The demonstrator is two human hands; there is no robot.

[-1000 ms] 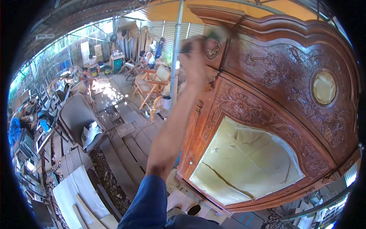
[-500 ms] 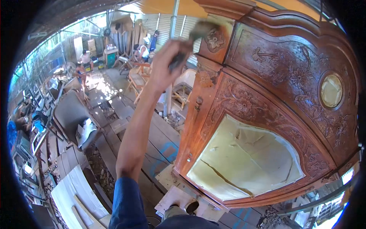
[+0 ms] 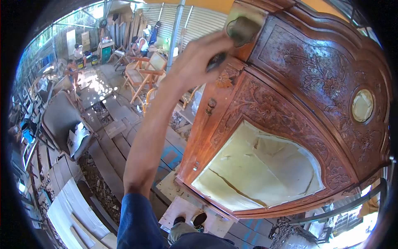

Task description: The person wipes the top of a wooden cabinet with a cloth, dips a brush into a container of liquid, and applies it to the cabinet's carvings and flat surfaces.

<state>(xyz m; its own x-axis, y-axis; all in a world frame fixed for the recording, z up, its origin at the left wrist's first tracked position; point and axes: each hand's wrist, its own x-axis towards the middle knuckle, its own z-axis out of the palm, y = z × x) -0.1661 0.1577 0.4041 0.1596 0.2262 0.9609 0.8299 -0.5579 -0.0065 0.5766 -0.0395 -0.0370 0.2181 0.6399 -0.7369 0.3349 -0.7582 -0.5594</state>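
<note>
My left hand (image 3: pixel 201 60) is raised at the upper middle, its fingers closed round a dark, motion-blurred brush (image 3: pixel 243 31). The head of this brush is against or just in front of the upper left corner block of a carved reddish-brown wooden cabinet (image 3: pixel 265 103). A dark end of what I hold shows at the palm. Carved flowers and leaves cover the cabinet's glossy upper panel. Below, yellowish paper (image 3: pixel 261 166) fills the door opening, with a dark crease across it. A small knob (image 3: pixel 210 106) sticks out on the left frame. My right hand is out of view.
Wooden chairs (image 3: pixel 139 76) stand behind my forearm, near a metal post (image 3: pixel 174 37). Two people (image 3: pixel 78 53) are in the background, with another person (image 3: pixel 141 45) nearer the chairs. A grey padded panel (image 3: pixel 64 120) and pale boards (image 3: pixel 78 216) lie left, over uneven floor planks.
My left hand and the brush have moved right and slightly down over the corner block. The view has shifted a little, so the chairs and background people sit farther left.
</note>
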